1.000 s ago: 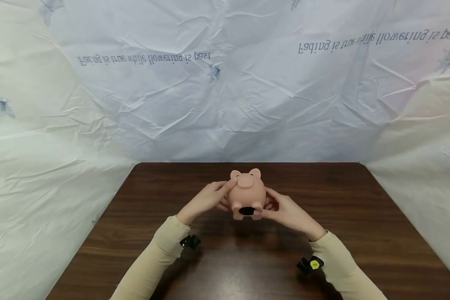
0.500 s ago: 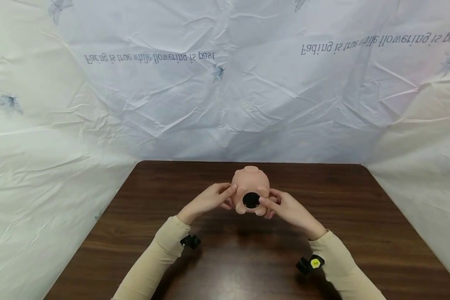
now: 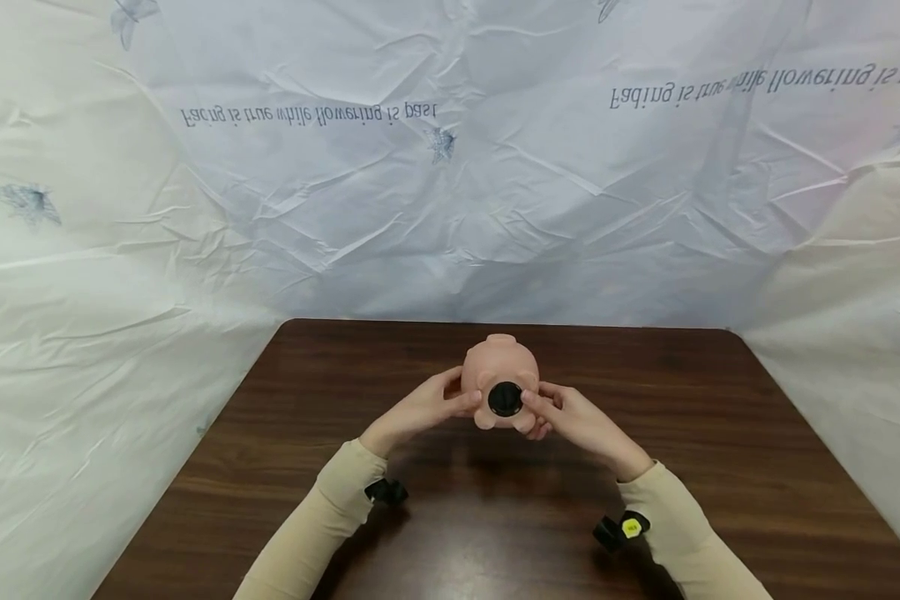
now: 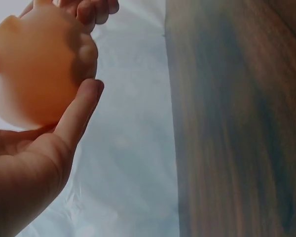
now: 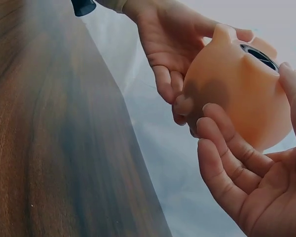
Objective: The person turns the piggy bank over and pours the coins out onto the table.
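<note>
I see the left hand [image 3: 423, 407] and right hand [image 3: 585, 423] gripping a round, pink, plastic-looking piggy bank [image 3: 500, 363] above the brown wooden table [image 3: 682, 392], towards its far edge; slackening could drop it.

Pink pig [image 3: 499, 362], between both hands' fingers: far side hidden. Left hand [image 3: 426, 404]: fingertips hidden behind pig. Black disc [image 3: 504, 399], at right thumb's tip: edge partly covered. Right hand [image 3: 581, 423]: cut off in right-wrist view. Yellow tag [image 3: 631, 527], wristward of right fingers: marking illegible.

Left hand [image 3: 420, 411] opposite right hand [image 3: 587, 425] (both curled)
</note>
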Demonstrator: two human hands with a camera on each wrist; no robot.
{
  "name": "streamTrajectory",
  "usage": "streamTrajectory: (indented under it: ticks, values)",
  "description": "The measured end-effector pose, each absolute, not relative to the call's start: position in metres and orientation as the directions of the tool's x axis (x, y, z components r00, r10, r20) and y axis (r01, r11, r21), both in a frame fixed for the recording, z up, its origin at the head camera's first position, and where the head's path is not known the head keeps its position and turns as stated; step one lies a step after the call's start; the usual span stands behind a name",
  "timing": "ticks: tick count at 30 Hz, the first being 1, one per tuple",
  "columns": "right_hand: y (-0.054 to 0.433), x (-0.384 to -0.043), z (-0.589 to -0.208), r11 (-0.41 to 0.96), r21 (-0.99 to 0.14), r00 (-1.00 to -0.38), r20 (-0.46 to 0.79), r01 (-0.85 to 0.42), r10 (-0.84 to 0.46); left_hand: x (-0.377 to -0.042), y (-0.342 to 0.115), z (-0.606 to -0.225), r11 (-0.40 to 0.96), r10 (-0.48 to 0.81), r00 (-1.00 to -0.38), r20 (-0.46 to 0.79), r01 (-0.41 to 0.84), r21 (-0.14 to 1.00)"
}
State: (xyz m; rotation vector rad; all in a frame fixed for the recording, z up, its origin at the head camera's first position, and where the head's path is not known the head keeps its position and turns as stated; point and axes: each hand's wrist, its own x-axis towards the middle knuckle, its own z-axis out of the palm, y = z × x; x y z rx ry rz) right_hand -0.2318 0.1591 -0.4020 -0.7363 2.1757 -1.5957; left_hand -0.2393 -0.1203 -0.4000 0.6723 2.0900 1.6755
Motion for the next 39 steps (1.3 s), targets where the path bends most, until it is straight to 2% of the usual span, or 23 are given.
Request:
streamTrajectory:
  ticks: [4,10,15,18,22,26,29,32,39]
  values:
    - [0.159,-0.231,-0.401,0.254,-0.946,-0.821,0.02,-0.2,-0.57,-0.24,-0.117,-0.403,0.16,0.522,-0.853,-0.003,0.095,0.983]
    - [0.154,-0.225,-0.398,0.403,-0.883,-0.903,0.05,-0.24,-0.428,-0.239,-0.114,-0.408,0.124,0.452,-0.892,0.003,0.067,0.99]
    - [0.146,-0.216,-0.396,0.454,-0.813,-0.923,0.248,-0.364,-0.295,-0.235,-0.113,-0.414,0.119,0.422,-0.907,0.009,0.065,0.991]
    - [0.14,-0.209,-0.396,0.455,-0.741,-0.869,0.432,-0.495,-0.242,-0.233,-0.112,-0.419,0.114,0.408,-0.913,-0.006,0.044,0.993]
    - [0.132,-0.202,-0.397,0.483,-0.587,-0.74,0.632,-0.65,-0.228,-0.231,-0.111,-0.424,0.095,0.388,-0.921,-0.027,0.011,0.995]
    - [0.126,-0.198,-0.399,0.536,-0.42,-0.612,0.751,-0.733,-0.249,-0.229,-0.109,-0.425,0.089,0.373,-0.927,-0.033,0.0,0.996]
    - [0.121,-0.195,-0.398,0.569,-0.326,-0.551,0.786,-0.755,-0.279,-0.227,-0.108,-0.423,0.094,0.362,-0.932,-0.03,0.005,0.996]
    - [0.117,-0.193,-0.397,0.592,-0.274,-0.525,0.795,-0.758,-0.304,-0.226,-0.106,-0.423,0.095,0.359,-0.933,-0.016,0.02,0.995]
    - [0.113,-0.192,-0.397,0.629,-0.263,-0.527,0.803,-0.731,-0.277,-0.225,-0.103,-0.419,0.09,0.37,-0.929,0.0,0.036,0.995]
